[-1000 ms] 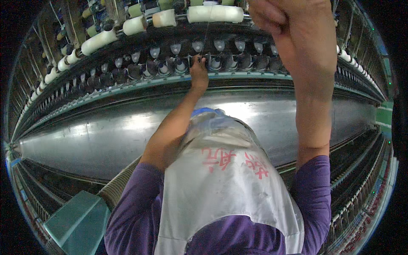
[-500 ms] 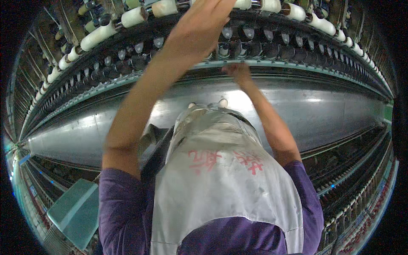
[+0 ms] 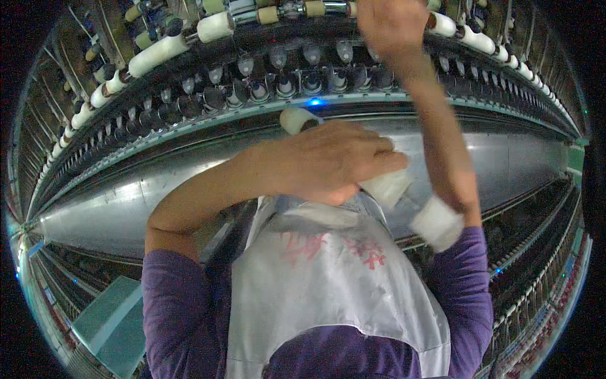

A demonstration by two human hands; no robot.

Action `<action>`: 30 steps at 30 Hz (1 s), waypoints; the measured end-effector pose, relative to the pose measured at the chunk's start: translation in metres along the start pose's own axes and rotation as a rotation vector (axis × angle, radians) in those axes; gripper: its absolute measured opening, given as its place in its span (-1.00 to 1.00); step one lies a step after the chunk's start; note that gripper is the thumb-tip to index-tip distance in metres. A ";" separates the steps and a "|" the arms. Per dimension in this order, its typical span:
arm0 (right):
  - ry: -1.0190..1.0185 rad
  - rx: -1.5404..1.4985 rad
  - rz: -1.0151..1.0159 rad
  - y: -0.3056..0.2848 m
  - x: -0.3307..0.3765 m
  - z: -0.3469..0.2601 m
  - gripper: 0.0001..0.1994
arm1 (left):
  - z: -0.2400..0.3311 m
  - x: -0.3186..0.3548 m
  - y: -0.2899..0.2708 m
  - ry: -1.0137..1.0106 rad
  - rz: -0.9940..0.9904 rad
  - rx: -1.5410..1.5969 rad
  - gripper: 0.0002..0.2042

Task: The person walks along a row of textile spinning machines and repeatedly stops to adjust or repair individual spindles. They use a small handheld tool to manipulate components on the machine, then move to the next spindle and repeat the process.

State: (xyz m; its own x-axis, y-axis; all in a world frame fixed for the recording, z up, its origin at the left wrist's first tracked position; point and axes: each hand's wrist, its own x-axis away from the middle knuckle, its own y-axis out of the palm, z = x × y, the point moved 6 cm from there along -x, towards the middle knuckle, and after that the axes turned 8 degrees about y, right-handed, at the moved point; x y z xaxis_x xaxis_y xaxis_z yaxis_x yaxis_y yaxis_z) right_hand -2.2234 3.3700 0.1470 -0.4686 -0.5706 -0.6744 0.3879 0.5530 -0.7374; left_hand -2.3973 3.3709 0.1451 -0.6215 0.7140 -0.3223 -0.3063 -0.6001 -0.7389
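Note:
In front of my apron, my left hand [image 3: 334, 161] is closed around a rod carrying white fuzzy rollers [image 3: 437, 222]. One roller sticks out on the far side of the hand, and two more show to the right of it; the rod slants down to the right. Up at the machine's top row, my right hand [image 3: 394, 28] is raised and smeared by motion, so its fingers do not read clearly. Beside it, a bare stretch of metal shaft with tan rollers [image 3: 314, 9] is exposed between the white rollers [image 3: 214, 27] fixed on the machine.
Below the top row run several spindles [image 3: 312, 82] behind a pale rail, with a blue light [image 3: 315, 102] on it. A shiny metal floor [image 3: 145, 189] lies under my arms. Another machine row [image 3: 524, 278] stands behind at right, and a greenish panel [image 3: 113, 325] at lower left.
My left hand has come down from the top row with the rod of white rollers, uncovering tan rollers there. My right hand has risen from near the rail to the top row.

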 end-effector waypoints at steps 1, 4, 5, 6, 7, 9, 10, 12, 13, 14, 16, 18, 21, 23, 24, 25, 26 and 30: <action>-0.001 0.082 0.003 -0.009 -0.022 -0.003 -0.90 | 0.002 0.009 0.008 -0.017 -0.047 -0.037 -0.45; -0.242 0.447 0.222 -0.024 -0.068 -0.035 -0.92 | -0.009 0.039 0.022 -0.105 -0.067 -0.198 -0.47; -0.226 0.447 0.132 -0.016 -0.073 -0.041 -0.93 | -0.014 0.050 0.026 -0.142 -0.055 -0.257 -0.47; -0.209 0.445 0.043 -0.005 -0.079 -0.047 -0.94 | -0.023 0.061 0.032 -0.199 -0.086 -0.283 -0.51; -0.054 0.297 -0.242 0.015 -0.075 -0.044 -0.94 | -0.031 0.074 0.039 -0.258 -0.117 -0.309 -0.54; -0.008 0.181 -0.278 0.030 -0.069 -0.053 -0.88 | -0.044 0.098 0.048 -0.343 -0.142 -0.361 -0.58; 0.014 0.104 -0.243 0.033 -0.068 -0.054 -0.86 | -0.050 0.110 0.048 -0.366 -0.137 -0.392 -0.58; 0.066 0.027 -0.305 0.044 -0.062 -0.051 -0.85 | -0.055 0.132 0.044 -0.355 -0.133 -0.437 -0.54; 0.098 0.028 -0.399 0.051 -0.060 -0.048 -0.85 | -0.055 0.139 0.040 -0.332 -0.113 -0.471 -0.53; 0.132 0.030 -0.491 0.057 -0.058 -0.045 -0.85 | -0.054 0.143 0.033 -0.307 -0.076 -0.508 -0.51; 0.041 0.030 -0.264 0.038 -0.064 -0.048 -0.81 | -0.064 0.146 0.028 -0.425 -0.208 -0.510 -0.47; -0.080 0.047 -0.031 0.009 -0.057 -0.060 -0.78 | -0.070 0.134 0.011 -0.452 -0.166 -0.574 -0.47; -0.186 0.071 0.175 -0.036 -0.025 -0.076 -0.87 | -0.074 0.103 -0.020 -0.408 -0.028 -0.641 -0.47; -0.078 -0.060 0.116 -0.063 0.015 -0.070 -0.96 | -0.083 0.080 -0.035 -0.390 0.022 -0.680 -0.47; 0.016 -0.173 0.034 -0.074 0.042 -0.064 -0.95 | -0.087 0.069 -0.043 -0.365 0.036 -0.699 -0.47; 0.073 -0.218 0.037 -0.083 0.076 -0.060 -0.92 | -0.089 0.059 -0.051 -0.309 0.083 -0.736 -0.47; 0.133 -0.207 -0.032 -0.084 0.113 -0.057 -0.90 | -0.092 0.048 -0.057 -0.248 0.133 -0.770 -0.47; 0.334 0.014 -0.457 -0.057 0.306 -0.027 -0.83 | -0.104 0.015 -0.078 -0.152 0.248 -0.740 -0.48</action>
State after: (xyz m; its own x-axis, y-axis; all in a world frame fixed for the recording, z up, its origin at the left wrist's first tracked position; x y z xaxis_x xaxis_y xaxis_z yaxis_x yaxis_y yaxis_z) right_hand -2.4099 3.1807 -0.0165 -0.8162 -0.5257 -0.2396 0.0962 0.2854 -0.9536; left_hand -2.3074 3.4660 0.1366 -0.7169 0.5016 -0.4841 0.3793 -0.3021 -0.8746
